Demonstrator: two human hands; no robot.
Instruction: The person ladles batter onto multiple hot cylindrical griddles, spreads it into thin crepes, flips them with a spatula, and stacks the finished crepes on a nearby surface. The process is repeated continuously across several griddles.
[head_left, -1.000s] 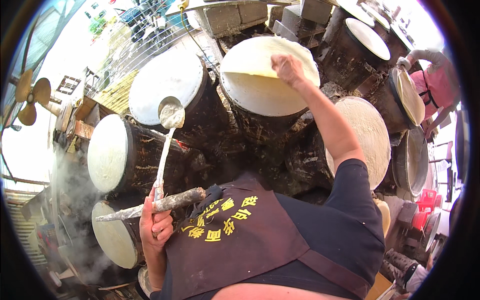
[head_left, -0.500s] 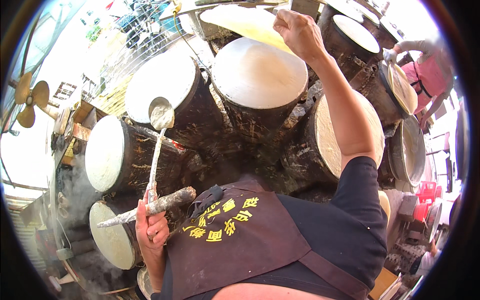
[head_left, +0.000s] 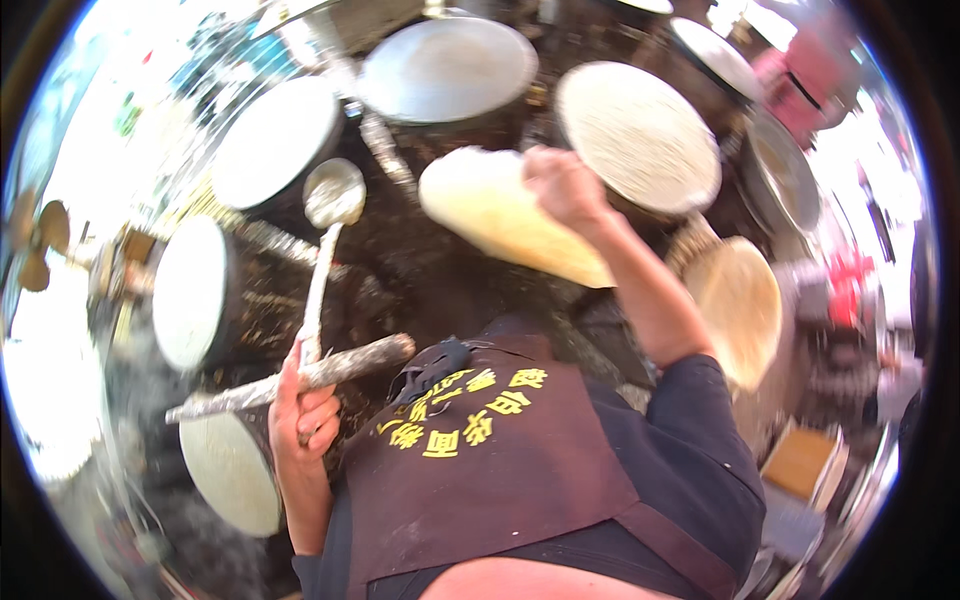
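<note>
My right hand [head_left: 565,188] is closed on the edge of a large thin pale-yellow pancake [head_left: 482,212], which hangs folded over between the round griddles and my apron. In my left hand [head_left: 308,418] are a ladle [head_left: 337,192] and a tapered, crusted wooden stick [head_left: 352,364], its fingers wrapped round both handles. The ladle points up and away from me, its bowl coated with pale batter. The stick lies crosswise over the hand. Straight ahead stands a bare greyish griddle [head_left: 450,70], apart from the pancake. A griddle spread with pale batter [head_left: 640,138] is beyond my right hand.
More round griddles on dark drums curve round my left, among them a white one [head_left: 190,292] and a steaming one [head_left: 235,478]. To the right lies a round yellowish pancake [head_left: 742,312]. A fan [head_left: 40,240] stands far left; a person in pink [head_left: 805,75] is far right.
My right hand has drawn the pancake off the far griddle toward me and down. The view has shifted right, bringing the yellowish pancake at my right into sight. My left hand keeps its hold.
</note>
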